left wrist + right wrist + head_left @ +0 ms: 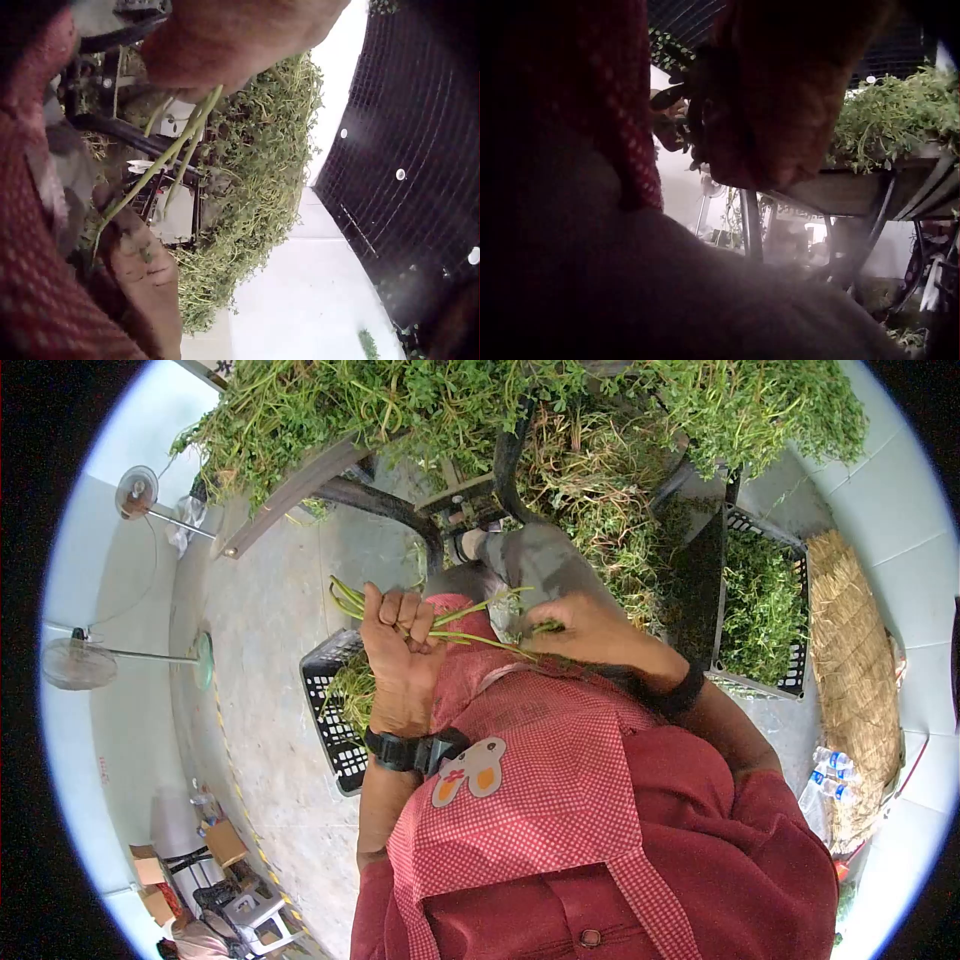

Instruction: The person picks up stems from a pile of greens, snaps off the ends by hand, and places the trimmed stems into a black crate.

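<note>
My left hand holds several thin green stems in its curled fingers, in front of the apron. Their ends stick out on both sides, and some reach over toward my right hand. That hand pinches a short green piece between thumb and fingers. Seen from the left wrist, the long stems run from the left hand down to the right fingers. The right wrist view is dark; small leaves show beside the right hand.
Ahead, a table bears a big heap of leafy green plants. Loose stems are piled beneath it. Black crates stand left and right, holding greens. A rolled straw mat lies far right; fans stand left.
</note>
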### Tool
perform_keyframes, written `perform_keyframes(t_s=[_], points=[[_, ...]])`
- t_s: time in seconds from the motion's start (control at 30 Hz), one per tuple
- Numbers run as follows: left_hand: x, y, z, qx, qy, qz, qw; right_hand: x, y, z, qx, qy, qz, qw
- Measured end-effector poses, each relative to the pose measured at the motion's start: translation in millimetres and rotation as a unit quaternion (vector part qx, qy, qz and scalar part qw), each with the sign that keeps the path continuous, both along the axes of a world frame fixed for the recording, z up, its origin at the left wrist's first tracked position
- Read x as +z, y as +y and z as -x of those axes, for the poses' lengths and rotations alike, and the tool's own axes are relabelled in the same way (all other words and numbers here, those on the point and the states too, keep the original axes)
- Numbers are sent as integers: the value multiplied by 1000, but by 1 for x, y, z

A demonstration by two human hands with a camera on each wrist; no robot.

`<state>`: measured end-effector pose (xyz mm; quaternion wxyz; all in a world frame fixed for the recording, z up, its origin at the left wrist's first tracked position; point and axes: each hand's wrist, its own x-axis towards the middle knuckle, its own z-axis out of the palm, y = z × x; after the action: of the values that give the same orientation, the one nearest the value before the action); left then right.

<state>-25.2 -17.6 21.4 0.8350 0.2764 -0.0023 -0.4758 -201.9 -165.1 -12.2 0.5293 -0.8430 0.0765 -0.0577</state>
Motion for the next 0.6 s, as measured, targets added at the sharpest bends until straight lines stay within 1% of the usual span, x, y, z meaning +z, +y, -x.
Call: perform_keyframes(t_s=[0.03, 0.07, 0.1, 0.17, 0.3, 0.37, 0.4, 0.47, 0.5, 0.57, 0.6], points=[[-1, 0, -1, -1, -2, 2, 1000, 3, 2, -2, 28, 40, 36, 998], [-2, 0, -1, 2, -6, -3, 1000, -1, 3, -4, 47, 44, 45, 997], [-2, 0, -1, 6, -10, -7, 1000, -8, 4, -5, 47, 43, 46, 997], [-1, 0, -2, 5, -13, -1, 1000, -20, 6, -6, 80, -50, -12, 995], [0, 0, 1, 13, -17, -14, 1000, -19, 11, -3, 103, -29, -30, 994], [-1, 0, 2, 10, -18, -10, 1000, -10, 15, -1, 122, -6, -42, 992], [-2, -1, 2, 9, -20, -6, 1000, -4, 16, -1, 120, -6, -42, 992], [-3, 0, 1, 2, -20, -1, 1000, 5, 18, 0, 108, 38, -55, 992], [-3, 0, 1, -3, -20, 4, 1000, -2, 18, 0, 108, 38, -56, 992], [1, -1, 6, 11, -20, -15, 1000, -20, 19, -2, -19, -14, 28, 999], [1, -2, 10, 24, -20, -34, 999, -17, 16, -3, -19, -13, 27, 999]])
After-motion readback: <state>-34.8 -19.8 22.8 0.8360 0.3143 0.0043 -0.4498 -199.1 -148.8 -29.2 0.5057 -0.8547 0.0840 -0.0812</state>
